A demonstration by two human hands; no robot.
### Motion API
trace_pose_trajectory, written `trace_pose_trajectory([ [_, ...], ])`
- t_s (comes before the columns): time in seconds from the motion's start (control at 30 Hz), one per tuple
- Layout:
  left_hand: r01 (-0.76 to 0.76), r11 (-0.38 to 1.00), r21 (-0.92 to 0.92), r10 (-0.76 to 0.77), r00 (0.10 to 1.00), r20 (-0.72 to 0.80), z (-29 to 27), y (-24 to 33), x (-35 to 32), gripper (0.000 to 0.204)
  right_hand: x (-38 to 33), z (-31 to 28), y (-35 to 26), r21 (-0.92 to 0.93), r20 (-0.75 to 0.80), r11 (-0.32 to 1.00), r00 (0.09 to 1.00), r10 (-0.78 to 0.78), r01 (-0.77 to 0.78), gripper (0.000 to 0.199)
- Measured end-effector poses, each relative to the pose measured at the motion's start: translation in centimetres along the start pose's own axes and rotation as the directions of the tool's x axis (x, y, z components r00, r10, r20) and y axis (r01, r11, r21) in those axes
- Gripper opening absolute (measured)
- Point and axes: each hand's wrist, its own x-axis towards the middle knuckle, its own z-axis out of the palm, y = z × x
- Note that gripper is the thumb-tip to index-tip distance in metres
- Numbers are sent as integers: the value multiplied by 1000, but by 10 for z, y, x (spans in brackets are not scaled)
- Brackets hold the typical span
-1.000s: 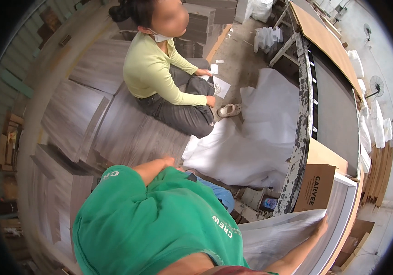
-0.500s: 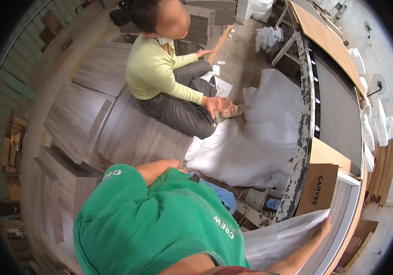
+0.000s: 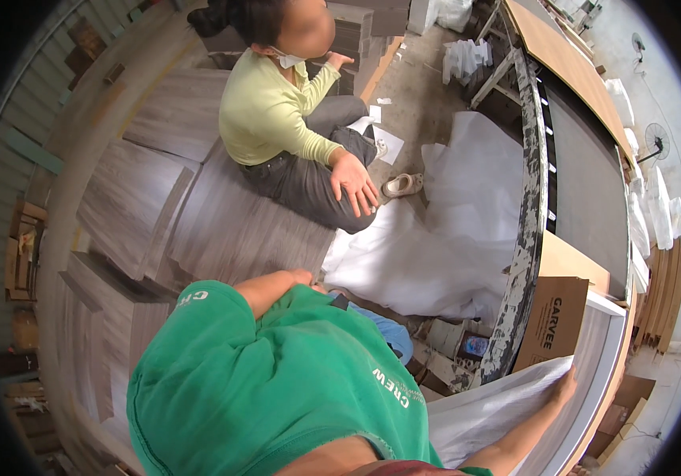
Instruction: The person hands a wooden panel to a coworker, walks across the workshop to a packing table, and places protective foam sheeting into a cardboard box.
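Note:
My right hand (image 3: 565, 387) is at the upper corner of a white foam sheet (image 3: 487, 416), its fingers closed over the edge. The sheet slopes down from there toward my body, beside a white-framed panel (image 3: 604, 333). A brown carton (image 3: 552, 321) with dark print stands just beyond that hand. My left hand (image 3: 302, 277) is near my waist, next to the wood-grain boards (image 3: 253, 230). Its fingers are mostly hidden, so what it touches cannot be made out.
A co-worker in a pale green top (image 3: 269, 111) sits on the boards ahead, one hand on a knee. A loose shoe (image 3: 402, 185) lies by crumpled white foam (image 3: 436, 254). A worn, paint-chipped bench edge (image 3: 527, 238) runs along the right. More wood-grain panels (image 3: 130, 198) lie left.
The co-worker's near hand has drawn back from beside the shoe to the knee, and the other hand has risen. My hands stay nearly in place; the foam sheet has shifted slightly.

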Motion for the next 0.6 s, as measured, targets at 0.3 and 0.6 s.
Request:
trace_pose_trajectory([
  [0.3,-8,999,42,9,1000,-8,-6,2,0,42,3,1,2,44,30,998,998,52,-53,56],
  [0.6,-17,1000,19,17,1000,-1,3,-10,18,38,-9,-1,-13,151,87,987,996,34,-47,53],
])
